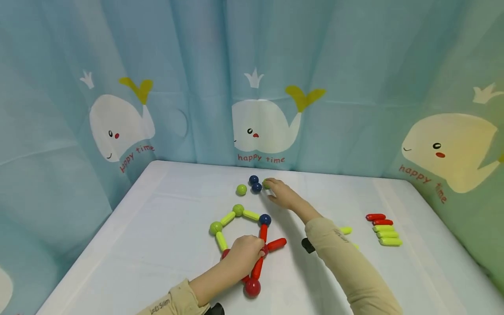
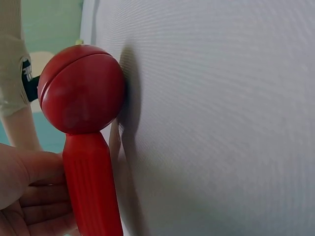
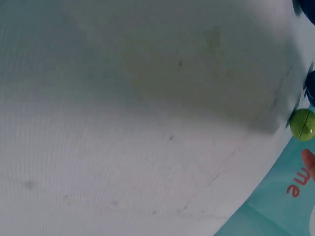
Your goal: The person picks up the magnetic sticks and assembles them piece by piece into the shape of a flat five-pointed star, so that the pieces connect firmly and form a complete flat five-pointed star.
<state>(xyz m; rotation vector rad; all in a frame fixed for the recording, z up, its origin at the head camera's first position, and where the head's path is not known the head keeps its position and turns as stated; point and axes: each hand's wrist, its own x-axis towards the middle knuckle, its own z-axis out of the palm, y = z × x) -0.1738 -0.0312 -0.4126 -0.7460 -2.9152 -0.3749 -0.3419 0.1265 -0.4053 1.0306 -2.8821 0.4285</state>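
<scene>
On the white table lies a toy frame of balls and rods, with lime rods (image 1: 228,218), red rods (image 1: 257,267) and a navy ball (image 1: 265,219). My left hand (image 1: 245,253) grips it at a red ball (image 1: 264,250) on its right side; the fingers partly cover that joint. In the left wrist view a large red ball (image 2: 82,88) on a red rod (image 2: 91,182) stands close to the thumb. My right hand (image 1: 281,194) reaches over a loose green ball (image 1: 266,183), partly hidden by the fingers. In the right wrist view a fingertip (image 3: 309,162) is just apart from that ball.
Two navy balls (image 1: 256,187) and another green ball (image 1: 241,189) sit near the far edge. At right lie red rods (image 1: 376,217) and lime rods (image 1: 387,234). More lime rods (image 1: 346,230) are partly behind the right sleeve. A whale-print curtain (image 1: 204,87) encloses the table.
</scene>
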